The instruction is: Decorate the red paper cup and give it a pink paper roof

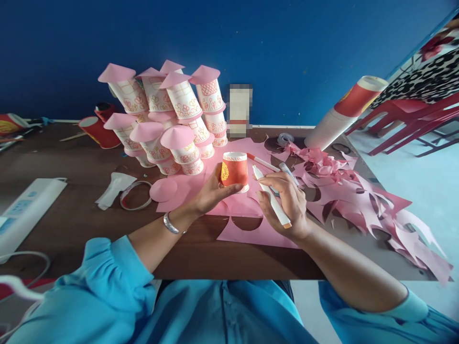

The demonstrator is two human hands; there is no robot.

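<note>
My left hand (pixel 214 191) is closed around a red and white paper cup (pixel 238 172) with a yellow emblem, held above the pink paper. A white marker (pixel 274 203) with an orange end lies in the grip of my right hand (pixel 287 200), its tip pointing at the cup but apart from it. Just beyond that hand, a red-capped marker (pixel 263 162) and another pale marker (pixel 289 173) rest on the pink paper sheet (pixel 247 236). To the left, a round pink paper piece (pixel 164 190) lies flat.
Decorated cups with pink cone roofs (pixel 184 102) stand stacked at the back left. A tall cup stack (pixel 332 124) leans at the right, near pink paper scraps (pixel 344 186). A tape roll (pixel 136 195) and a white power strip (pixel 32 215) lie left. A blue wall (pixel 272 57) closes the back.
</note>
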